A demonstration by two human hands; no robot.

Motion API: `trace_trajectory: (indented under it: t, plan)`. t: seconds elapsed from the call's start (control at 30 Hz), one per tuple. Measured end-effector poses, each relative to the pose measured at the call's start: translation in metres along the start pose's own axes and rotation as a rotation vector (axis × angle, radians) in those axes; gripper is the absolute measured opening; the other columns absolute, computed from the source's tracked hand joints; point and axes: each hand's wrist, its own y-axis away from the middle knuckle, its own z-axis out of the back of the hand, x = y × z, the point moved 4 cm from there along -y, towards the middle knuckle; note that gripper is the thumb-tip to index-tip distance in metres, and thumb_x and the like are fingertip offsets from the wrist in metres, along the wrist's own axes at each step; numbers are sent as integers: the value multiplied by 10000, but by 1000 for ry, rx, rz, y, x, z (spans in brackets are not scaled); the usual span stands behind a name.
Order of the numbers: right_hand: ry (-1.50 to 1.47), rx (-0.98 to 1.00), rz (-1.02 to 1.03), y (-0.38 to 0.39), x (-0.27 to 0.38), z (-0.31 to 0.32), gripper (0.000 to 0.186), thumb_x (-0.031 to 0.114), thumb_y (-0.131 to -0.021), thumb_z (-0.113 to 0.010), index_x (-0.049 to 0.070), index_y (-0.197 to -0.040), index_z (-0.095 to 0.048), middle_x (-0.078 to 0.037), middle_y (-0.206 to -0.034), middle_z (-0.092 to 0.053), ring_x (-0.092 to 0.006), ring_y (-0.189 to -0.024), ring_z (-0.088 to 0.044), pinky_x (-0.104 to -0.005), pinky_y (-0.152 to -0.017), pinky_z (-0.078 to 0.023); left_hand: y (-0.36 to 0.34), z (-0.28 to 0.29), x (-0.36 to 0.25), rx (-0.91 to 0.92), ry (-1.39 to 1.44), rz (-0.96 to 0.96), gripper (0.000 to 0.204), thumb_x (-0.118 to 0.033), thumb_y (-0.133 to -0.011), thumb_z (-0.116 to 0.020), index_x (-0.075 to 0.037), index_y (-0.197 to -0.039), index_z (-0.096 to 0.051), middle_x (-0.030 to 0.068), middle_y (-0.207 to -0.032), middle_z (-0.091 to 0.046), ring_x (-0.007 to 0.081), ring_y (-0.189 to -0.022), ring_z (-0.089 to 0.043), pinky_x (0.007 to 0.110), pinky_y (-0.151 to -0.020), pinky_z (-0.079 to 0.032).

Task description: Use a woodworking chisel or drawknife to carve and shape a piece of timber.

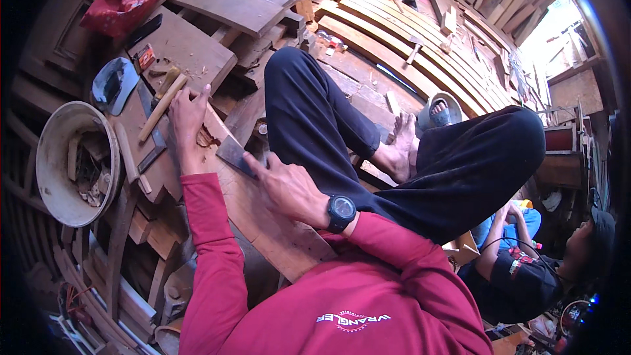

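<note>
A long, curved wooden board slants from my lap toward the far left. My left hand is closed on its far end, fingers curled at the edge. In my right hand is a flat, dark metal blade, set against the board with the index finger stretched along it. My palm hides whatever handle it may have. A wooden tool handle lies just left of my left hand, beside a dark metal square.
A white bucket with wood scraps stands at left, near a cap and a red cloth bag. Long planks with a hammer lie beyond my legs. Another person sits at right.
</note>
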Motion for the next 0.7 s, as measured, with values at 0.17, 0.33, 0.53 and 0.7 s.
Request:
trace_trajectory:
  t: [0.17, 0.33, 0.53, 0.7]
  plan:
    - [108, 5, 52, -8, 4, -10, 619, 123, -814, -627, 14, -1414, -524, -198, -953, -569, -327, -652, -657, -422, -557, -528, 1, -7, 0, 54, -23, -64, 594, -608, -902, -638, -18, -964, -659, 227, -1035, -656, 428, -1039, -608, 502, -908, -461]
    - [39, 25, 94, -12, -3, 4, 537, 215, -886, -626, 81, -1401, -557, -200, -964, -625, -353, -702, -671, -455, -604, -539, 3, -8, -4, 64, -11, -74, 561, -573, -907, -654, -14, -964, -654, 229, -1035, -656, 425, -1035, -611, 507, -913, -460]
    - [-143, -695, -40, -38, -74, 91, 313, 329, -962, -557, 88, -1046, -737, -183, -836, -725, -370, -801, -712, -474, -668, -567, 3, -5, 4, 73, -66, -70, 539, -559, -895, -675, -26, -973, -655, 225, -1040, -649, 407, -1059, -603, 497, -918, -455]
    - [-62, -526, -662, -31, -259, 122, 373, 328, -978, -502, 63, -1057, -751, -215, -1030, -727, -303, -978, -715, -394, -854, -530, -2, -12, -15, 66, -28, -102, 493, -513, -886, -703, -30, -971, -650, 219, -1033, -646, 411, -1037, -604, 498, -909, -459]
